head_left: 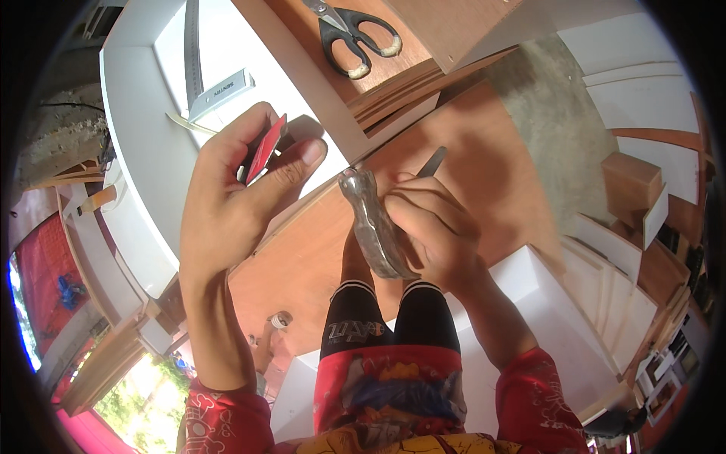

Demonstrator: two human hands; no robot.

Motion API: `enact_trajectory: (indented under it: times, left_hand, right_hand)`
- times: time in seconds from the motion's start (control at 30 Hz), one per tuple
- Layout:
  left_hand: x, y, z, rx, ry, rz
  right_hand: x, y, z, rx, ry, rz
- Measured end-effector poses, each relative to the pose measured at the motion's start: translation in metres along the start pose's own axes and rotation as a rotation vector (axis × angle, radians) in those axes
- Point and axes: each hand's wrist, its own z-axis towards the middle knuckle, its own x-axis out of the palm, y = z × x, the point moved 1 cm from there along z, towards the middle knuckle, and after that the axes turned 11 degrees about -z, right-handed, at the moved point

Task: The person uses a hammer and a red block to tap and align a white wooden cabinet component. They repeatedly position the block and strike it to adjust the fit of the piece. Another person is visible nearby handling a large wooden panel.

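Note:
My left hand [238,185] is closed on a small flat red piece [267,149], pinched between thumb and fingers; its lower part is hidden. In my right hand [439,227] is a hammer, its worn grey metal head [372,225] turned toward my left hand. The fingers hide most of the handle. A dark flat tip [433,162] sticks out beyond these fingers; I cannot tell whether it belongs to the hammer. A try square [221,95] lies on the white panel [140,136] just beyond my left hand.
Black-handled scissors [352,41] lie on a wooden surface at the far side. Below my hands is a brown board [302,284]. A white box-like piece [522,303] stands at the near right. Panels and a brown box [631,185] line the right side.

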Motion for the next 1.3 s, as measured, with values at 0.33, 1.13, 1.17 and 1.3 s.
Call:
enact_trajectory:
  times: [0.33,1.13,1.17,1.3]
  left_hand:
    - [-0.002,0.000,-0.001,0.024,0.031,0.029]
    - [0.001,-0.005,0.000,0.027,-0.013,0.035]
    - [0.001,-0.004,-0.001,0.022,-0.018,0.036]
    - [-0.002,-0.002,0.001,-0.040,-0.023,0.045]
  right_hand:
    - [-0.004,0.001,0.001,-0.019,0.021,-0.054]
    - [-0.011,-0.002,0.006,-0.053,0.107,-0.025]
    - [-0.011,-0.003,0.003,-0.064,0.093,-0.020]
    - [-0.012,-0.007,0.013,-0.050,0.137,-0.037]
